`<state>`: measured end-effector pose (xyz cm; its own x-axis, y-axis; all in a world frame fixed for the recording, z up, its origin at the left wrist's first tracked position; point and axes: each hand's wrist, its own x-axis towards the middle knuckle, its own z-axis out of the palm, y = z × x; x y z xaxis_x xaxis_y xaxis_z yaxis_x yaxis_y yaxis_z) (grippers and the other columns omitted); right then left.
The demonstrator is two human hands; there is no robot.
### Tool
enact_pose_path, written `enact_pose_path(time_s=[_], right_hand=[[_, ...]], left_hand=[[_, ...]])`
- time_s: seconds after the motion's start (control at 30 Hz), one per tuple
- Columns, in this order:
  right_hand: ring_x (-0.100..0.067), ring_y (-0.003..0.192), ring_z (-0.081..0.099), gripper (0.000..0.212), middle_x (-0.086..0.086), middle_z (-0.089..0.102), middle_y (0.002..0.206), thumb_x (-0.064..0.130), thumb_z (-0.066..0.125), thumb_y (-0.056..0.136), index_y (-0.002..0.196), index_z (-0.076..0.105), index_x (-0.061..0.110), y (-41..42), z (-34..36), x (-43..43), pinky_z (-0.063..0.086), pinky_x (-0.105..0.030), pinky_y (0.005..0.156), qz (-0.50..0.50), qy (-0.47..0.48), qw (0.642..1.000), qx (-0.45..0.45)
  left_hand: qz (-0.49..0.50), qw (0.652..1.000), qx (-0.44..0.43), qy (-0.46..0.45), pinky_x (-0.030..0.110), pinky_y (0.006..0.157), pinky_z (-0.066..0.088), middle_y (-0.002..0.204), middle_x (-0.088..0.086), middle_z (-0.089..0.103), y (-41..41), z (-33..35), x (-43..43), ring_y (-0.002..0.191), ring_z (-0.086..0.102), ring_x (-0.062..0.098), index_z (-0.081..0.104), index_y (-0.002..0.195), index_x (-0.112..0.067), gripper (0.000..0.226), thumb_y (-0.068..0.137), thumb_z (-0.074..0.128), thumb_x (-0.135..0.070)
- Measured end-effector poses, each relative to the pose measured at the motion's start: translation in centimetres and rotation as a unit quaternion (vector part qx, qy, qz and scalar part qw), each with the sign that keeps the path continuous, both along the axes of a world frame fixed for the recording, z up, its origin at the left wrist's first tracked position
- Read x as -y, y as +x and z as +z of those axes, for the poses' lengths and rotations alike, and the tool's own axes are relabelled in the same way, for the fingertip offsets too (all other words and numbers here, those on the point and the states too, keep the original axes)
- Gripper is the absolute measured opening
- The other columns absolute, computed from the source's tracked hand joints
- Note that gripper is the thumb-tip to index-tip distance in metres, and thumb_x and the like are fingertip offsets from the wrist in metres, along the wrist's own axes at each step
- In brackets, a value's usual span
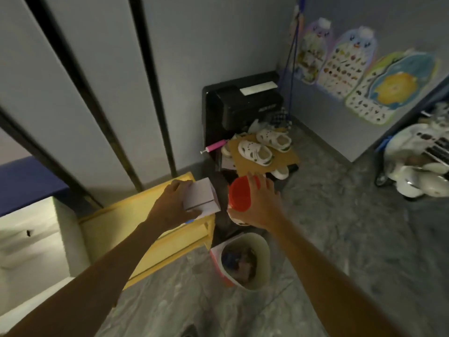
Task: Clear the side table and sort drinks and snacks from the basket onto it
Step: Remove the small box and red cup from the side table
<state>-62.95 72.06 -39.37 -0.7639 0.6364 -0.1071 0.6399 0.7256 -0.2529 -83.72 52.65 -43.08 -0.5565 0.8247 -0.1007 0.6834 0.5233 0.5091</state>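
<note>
Left hand: your left hand [173, 205] grips the white box [202, 197] at the right end of the yellow side table [145, 237].
Right hand: your right hand [257, 205] has its fingers curled round the red cup [239, 197], beside the table and above the basket [264, 248].
Writing: too blurred to read.

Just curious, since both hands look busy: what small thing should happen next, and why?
Probably lift the white box off the yellow table and set it aside. The left hand grips the box, which sits at the table's right edge, so the top is not yet cleared. The right hand holds a red cup beside the table, off its top, so it can wait.
</note>
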Motion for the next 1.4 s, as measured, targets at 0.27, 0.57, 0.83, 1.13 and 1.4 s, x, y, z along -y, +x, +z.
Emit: enact_pose_path(time_s=[0.27,0.57,0.83,1.13,1.4], right_hand=[[-0.036,0.154,0.029,0.138,-0.007,0.019,0.17,0.093,0.072,0.066,0.165,0.002,0.027,9.6,-6.0,-2.1,0.04,-0.058,0.119,-0.093,-0.051,0.994,0.038],[-0.032,0.145,0.039,0.137,-0.002,0.03,0.161,0.1,0.068,0.055,0.16,0.011,0.033,12.9,-25.2,-2.7,0.047,-0.053,0.111,-0.175,-0.104,0.977,0.059],[-0.032,0.141,0.045,0.124,-0.004,0.038,0.157,0.099,0.063,0.064,0.157,0.026,0.027,13.4,-41.7,-1.1,0.053,-0.054,0.104,-0.247,-0.115,0.962,-0.01],[-0.037,0.154,0.032,0.137,-0.007,0.029,0.17,0.103,0.059,0.059,0.163,0.018,0.024,12.0,-41.8,1.1,0.038,-0.058,0.118,-0.201,-0.092,0.975,0.012],[-0.034,0.162,0.02,0.125,-0.004,0.021,0.174,0.098,0.056,0.07,0.166,0.014,0.029,13.4,-34.0,0.4,0.031,-0.057,0.127,-0.205,-0.101,0.974,0.008]], left_hand=[[-0.076,0.996,0.009,-0.046,0.043,0.104,0.05,0.15,0.0,0.039,9.2,-4.9,-6.3,0.131,0.046,0.023,0.034,0.152,-0.025,0.098,0.075,0.082,-0.06],[-0.091,0.99,0.058,-0.089,0.029,0.095,0.051,0.143,-0.002,0.044,13.2,-21.8,-10.5,0.119,0.053,0.016,0.034,0.146,-0.027,0.096,0.072,0.08,-0.066],[0.022,0.985,0.151,-0.074,0.044,0.094,0.056,0.138,0.004,0.046,13.9,-40.2,-10.8,0.12,0.055,0.025,0.038,0.145,-0.016,0.102,0.068,0.089,-0.058],[0.027,0.983,0.167,-0.066,0.036,0.081,0.059,0.114,-0.014,0.058,14.6,-44.2,-9.7,0.099,0.06,0.005,0.052,0.125,-0.038,0.069,0.072,0.074,-0.077],[-0.014,0.994,0.081,-0.078,0.032,0.089,0.055,0.142,-0.006,0.047,14.0,-33.0,-8.4,0.11,0.063,0.015,0.044,0.145,-0.028,0.068,0.087,0.066,-0.054]])
